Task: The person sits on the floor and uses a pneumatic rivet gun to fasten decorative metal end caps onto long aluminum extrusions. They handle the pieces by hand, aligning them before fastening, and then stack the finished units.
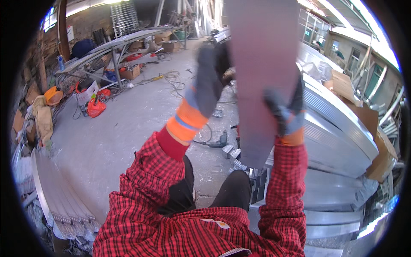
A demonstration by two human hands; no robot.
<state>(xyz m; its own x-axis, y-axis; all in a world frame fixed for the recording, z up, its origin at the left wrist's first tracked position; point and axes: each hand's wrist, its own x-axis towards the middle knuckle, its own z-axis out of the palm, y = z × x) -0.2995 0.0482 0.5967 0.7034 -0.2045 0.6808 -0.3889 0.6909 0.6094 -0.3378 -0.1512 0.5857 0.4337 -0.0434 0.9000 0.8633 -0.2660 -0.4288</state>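
A long, flat grey panel (263,81) stands raised in front of me, running out of the top of the head view. Its face is smeared by motion. My right hand (284,109), in a dark glove with an orange and grey cuff, is closed on the panel's right edge, thumb across the near face. At the left edge is my left hand (210,70), in a matching glove. Blur and the panel hide its fingers, so its grip does not show. Below the panel's lower end, small metal profile pieces (233,155) lie on the floor.
A corded power drill (218,140) lies on the floor ahead. Stacked silvery metal profiles (334,124) fill the right side; more profiles (64,197) lie at lower left. A long workbench (111,43) stands at far left, with a red bag (96,107) near it. Loose cable (169,76) crosses the floor.
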